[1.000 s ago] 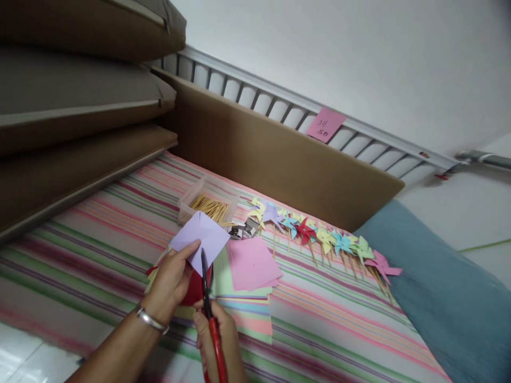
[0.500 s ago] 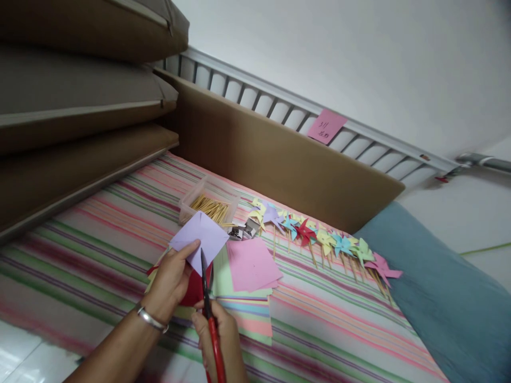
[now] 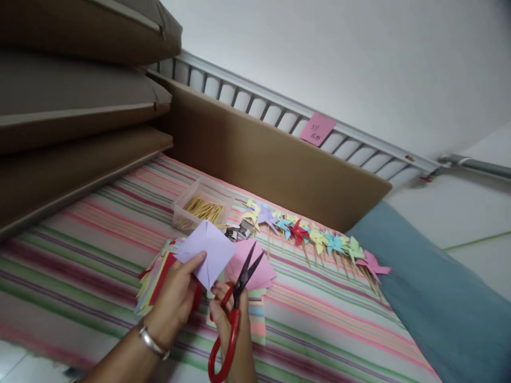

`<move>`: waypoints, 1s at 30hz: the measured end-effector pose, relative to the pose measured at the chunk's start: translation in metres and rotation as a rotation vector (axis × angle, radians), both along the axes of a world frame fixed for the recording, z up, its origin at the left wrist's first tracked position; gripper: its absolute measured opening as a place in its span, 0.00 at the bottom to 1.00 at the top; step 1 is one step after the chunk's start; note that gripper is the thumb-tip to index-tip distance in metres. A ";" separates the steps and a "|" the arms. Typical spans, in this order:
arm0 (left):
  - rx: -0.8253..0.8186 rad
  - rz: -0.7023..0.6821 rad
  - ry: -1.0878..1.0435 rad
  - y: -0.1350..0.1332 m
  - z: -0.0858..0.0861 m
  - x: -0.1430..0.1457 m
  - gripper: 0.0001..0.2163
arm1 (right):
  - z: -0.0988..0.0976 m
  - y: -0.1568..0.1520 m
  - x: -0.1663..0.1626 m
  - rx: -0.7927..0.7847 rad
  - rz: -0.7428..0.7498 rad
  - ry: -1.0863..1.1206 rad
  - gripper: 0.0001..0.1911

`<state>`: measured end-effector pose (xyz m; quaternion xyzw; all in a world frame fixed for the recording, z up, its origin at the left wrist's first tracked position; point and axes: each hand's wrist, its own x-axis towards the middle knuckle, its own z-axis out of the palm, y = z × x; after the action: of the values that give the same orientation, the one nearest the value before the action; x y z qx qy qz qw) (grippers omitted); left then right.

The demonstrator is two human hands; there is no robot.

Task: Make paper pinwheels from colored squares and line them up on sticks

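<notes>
A square of lilac paper (image 3: 211, 250) is pinched in my left hand (image 3: 175, 287), thumb on top; slits show at its corners. My right hand (image 3: 235, 324) grips red-handled scissors (image 3: 242, 284), their dark blades spread apart and pointing up, just right of the paper's lower corner. The right fingertips are close to that corner; I cannot tell whether they touch it. Beneath my left hand lies a fanned stack of coloured paper (image 3: 154, 282). Pink paper squares (image 3: 257, 268) rest on more coloured sheets (image 3: 258, 319) behind the scissors.
Beyond the paper stand a clear plastic box (image 3: 179, 213) of wooden sticks (image 3: 205, 209) and a small box of metal pieces (image 3: 241, 231). Finished paper pinwheels (image 3: 299, 232) lie in a row on the striped cloth (image 3: 319, 298). Stacked cushions (image 3: 80, 127) rise at the left.
The scissors have come out of the lilac paper and swung right, blades now wider apart. The lilac paper has turned slightly, and my right hand has moved up toward its lower corner.
</notes>
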<state>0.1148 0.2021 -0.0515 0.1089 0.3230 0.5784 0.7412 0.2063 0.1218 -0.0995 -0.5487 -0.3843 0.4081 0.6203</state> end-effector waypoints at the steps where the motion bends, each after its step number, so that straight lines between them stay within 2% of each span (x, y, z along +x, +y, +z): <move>1: 0.014 -0.055 0.011 -0.007 0.000 0.007 0.09 | 0.002 0.001 0.002 0.017 -0.006 0.051 0.30; 4: 0.051 -0.173 0.054 -0.023 -0.003 0.021 0.10 | 0.009 0.002 0.009 0.065 -0.049 0.140 0.29; 7: 0.057 -0.219 0.107 -0.024 -0.007 0.022 0.11 | 0.015 0.004 0.022 0.063 -0.046 0.115 0.27; 10: 0.104 -0.287 0.176 -0.011 -0.008 0.011 0.12 | 0.021 0.004 0.034 0.000 -0.029 0.009 0.23; 15: 0.175 -0.577 0.357 0.009 -0.002 -0.016 0.13 | 0.031 0.005 0.038 -0.094 0.009 -0.164 0.19; 18: 0.162 -0.644 0.439 0.013 0.000 -0.025 0.12 | 0.030 0.007 0.036 -0.110 0.046 -0.226 0.19; 21: 0.168 -0.588 0.508 0.016 -0.001 -0.030 0.11 | 0.023 0.010 0.037 -0.088 -0.030 -0.258 0.20; 24: 0.175 -0.398 0.484 0.022 -0.005 -0.035 0.14 | 0.016 0.010 0.036 -0.075 -0.082 -0.190 0.21; 26: 0.180 -0.273 0.432 0.026 -0.007 -0.037 0.17 | 0.011 0.006 0.028 -0.073 0.012 -0.089 0.23; 30: 0.131 -0.110 0.330 0.030 -0.010 -0.038 0.18 | 0.006 -0.010 0.001 -0.151 0.313 0.119 0.28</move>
<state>0.0763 0.2319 -0.0616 0.2679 0.3955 0.5310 0.6999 0.2073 0.1118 -0.0940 -0.5019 -0.3959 0.5593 0.5278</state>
